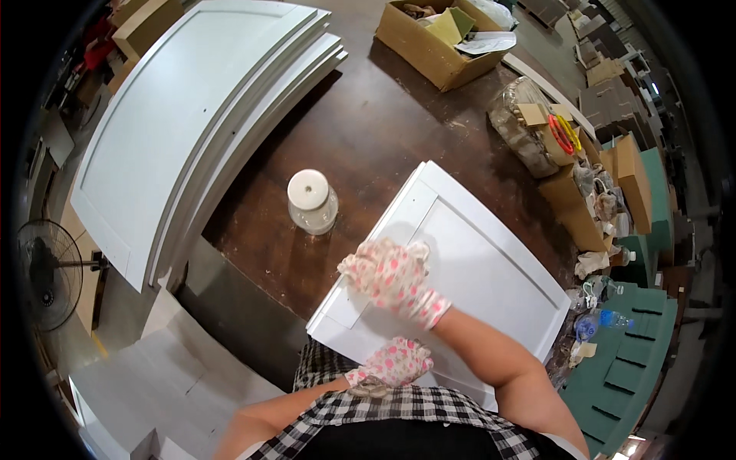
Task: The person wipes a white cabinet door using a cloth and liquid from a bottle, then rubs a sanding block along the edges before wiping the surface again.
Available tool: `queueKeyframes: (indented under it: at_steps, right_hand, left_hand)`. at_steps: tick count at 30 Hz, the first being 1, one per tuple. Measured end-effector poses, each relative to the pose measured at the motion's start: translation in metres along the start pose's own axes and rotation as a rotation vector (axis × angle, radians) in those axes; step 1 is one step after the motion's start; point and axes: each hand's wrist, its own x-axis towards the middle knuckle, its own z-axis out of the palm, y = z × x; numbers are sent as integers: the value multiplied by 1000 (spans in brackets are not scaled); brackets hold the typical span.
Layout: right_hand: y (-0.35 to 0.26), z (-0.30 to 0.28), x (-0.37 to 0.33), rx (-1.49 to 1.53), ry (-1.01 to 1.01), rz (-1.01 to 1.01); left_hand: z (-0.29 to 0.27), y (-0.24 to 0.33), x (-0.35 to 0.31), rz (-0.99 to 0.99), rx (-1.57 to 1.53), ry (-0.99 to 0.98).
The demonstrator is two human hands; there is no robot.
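A white framed panel [475, 268], like a cabinet door, lies on the dark brown table in front of me. My right hand [389, 277], in a white glove with pink spots, is closed on top of the panel's left frame. Something whitish bunches at its fingers, too blurred to name. My left hand [392, 363], in a matching glove, is at the panel's near edge, close to my checked apron. Its fingers are curled, and what they hold, if anything, is hidden. Beyond the panel's left side stands a clear jar [313, 202] with a white lid.
Large white panels [192, 115] are stacked at the left. Behind lies an open cardboard box [437, 54]. Along the right are a plastic-wrapped bundle [521, 126], red and yellow rings [563, 134], bottles [606, 320] and a green panel [621, 368]. A fan [50, 274] stands far left.
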Motion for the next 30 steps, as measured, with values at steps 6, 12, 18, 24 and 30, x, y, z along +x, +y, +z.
queueKeyframes:
  at_steps: [6,12,18,24,30]
  right_hand:
    - [79,-24,12,-356,141,92]
    - [-46,-15,21,-10,-341,-341]
    - [43,-6,21,1096,-451,113]
    - [-68,14,8,389,-443,-465]
    - [25,23,4,1323,-540,202]
  left_hand:
    - [3,-1,1,-19,-106,60]
    - [18,-1,-7,-17,-190,261]
    - [55,4,5,-1,-304,769]
    - [61,3,0,42,-443,781]
    - [35,0,-9,-22,-235,569]
